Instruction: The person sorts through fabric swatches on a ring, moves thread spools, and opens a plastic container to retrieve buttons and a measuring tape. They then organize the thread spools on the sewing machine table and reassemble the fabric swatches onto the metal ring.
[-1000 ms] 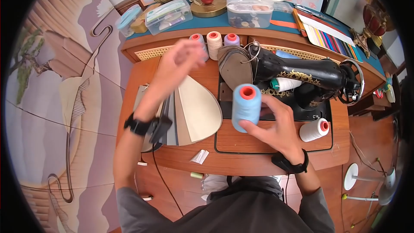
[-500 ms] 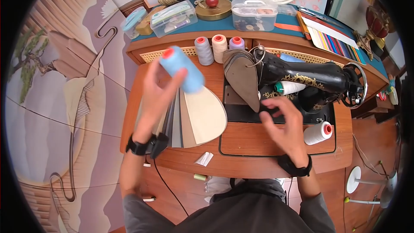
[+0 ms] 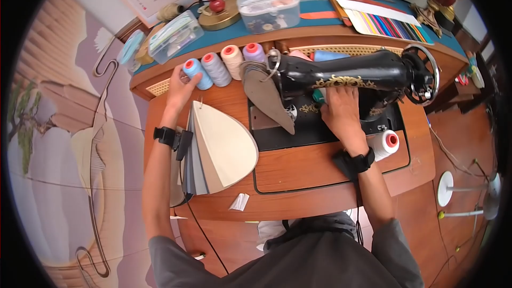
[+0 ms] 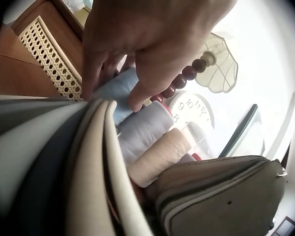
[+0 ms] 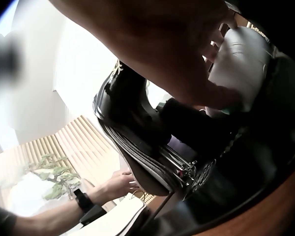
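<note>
The blue thread spool (image 3: 197,73) stands at the left end of a row on the table, beside the grey spool (image 3: 217,69); the left hand (image 3: 179,92) grips it from the left. In the left wrist view, fingers and thumb lie around the blue spool (image 4: 119,93). Under the machine's arm, the right hand (image 3: 343,116) covers a white spool whose green end (image 3: 318,96) shows. The right wrist view has that hand (image 5: 172,54) with thumb and fingers around the white spool (image 5: 243,56). A cream spool (image 3: 232,62) and a purple one (image 3: 254,53) complete the row.
The black sewing machine (image 3: 341,72) carries hanging brown sample pieces (image 3: 266,96) at its left end. A fan of fabric samples (image 3: 221,146) lies left, a white spool (image 3: 384,145) right, and a paper scrap (image 3: 239,201) near the front edge. Boxes (image 3: 269,12) stand on the shelf.
The blue spool passed from the right hand to the left and now stands beside the grey spool. The right hand has moved in under the machine's arm onto the white spool. The head view has shifted.
</note>
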The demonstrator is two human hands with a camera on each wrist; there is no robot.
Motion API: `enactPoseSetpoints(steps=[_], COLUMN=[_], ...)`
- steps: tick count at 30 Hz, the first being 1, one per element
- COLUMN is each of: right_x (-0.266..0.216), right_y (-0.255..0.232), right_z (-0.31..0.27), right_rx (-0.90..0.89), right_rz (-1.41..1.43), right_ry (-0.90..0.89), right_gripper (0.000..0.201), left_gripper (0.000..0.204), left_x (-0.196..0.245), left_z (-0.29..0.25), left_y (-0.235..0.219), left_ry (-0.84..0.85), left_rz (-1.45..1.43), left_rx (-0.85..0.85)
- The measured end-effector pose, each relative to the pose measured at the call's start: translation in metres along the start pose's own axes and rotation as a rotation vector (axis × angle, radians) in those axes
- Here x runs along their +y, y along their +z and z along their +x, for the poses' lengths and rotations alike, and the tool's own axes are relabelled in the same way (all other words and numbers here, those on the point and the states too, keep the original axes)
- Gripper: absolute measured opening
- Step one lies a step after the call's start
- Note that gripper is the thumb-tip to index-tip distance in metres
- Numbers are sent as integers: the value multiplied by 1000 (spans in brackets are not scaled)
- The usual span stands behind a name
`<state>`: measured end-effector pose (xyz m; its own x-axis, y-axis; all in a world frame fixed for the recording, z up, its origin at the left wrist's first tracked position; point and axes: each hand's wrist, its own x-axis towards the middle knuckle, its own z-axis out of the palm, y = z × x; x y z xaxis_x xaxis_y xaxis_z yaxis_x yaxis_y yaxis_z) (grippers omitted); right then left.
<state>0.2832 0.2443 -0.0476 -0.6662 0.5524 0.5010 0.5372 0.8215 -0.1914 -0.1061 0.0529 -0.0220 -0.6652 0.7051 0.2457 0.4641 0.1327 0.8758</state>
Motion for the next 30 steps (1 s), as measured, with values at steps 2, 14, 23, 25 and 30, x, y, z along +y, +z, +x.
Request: enactPoseSetpoints(steps=[2, 14, 23, 25, 30], right_x=[-4, -6, -31, -33, -36], right_y=[-10, -17, -76, -91, -103], right_z=[-1, -14, -28, -37, -68], right_rx=[-42, 22, -225, -297, -490], right_rz=[-24, 63, 473, 631, 1167], right_ry=[43, 75, 158, 144, 57], right_gripper=[56, 69, 59, 58, 64], left_gripper=[59, 58, 55, 66, 86], left_x=[2, 74, 212, 221, 189], left_z=[0, -48, -174, -207, -243], left_y=[-2, -29, 30, 61, 135], left_ry=[-48, -202, 18, 89, 289], left_rz=[41, 134, 128, 208, 350], left_rx=[-11, 30, -310, -341, -365])
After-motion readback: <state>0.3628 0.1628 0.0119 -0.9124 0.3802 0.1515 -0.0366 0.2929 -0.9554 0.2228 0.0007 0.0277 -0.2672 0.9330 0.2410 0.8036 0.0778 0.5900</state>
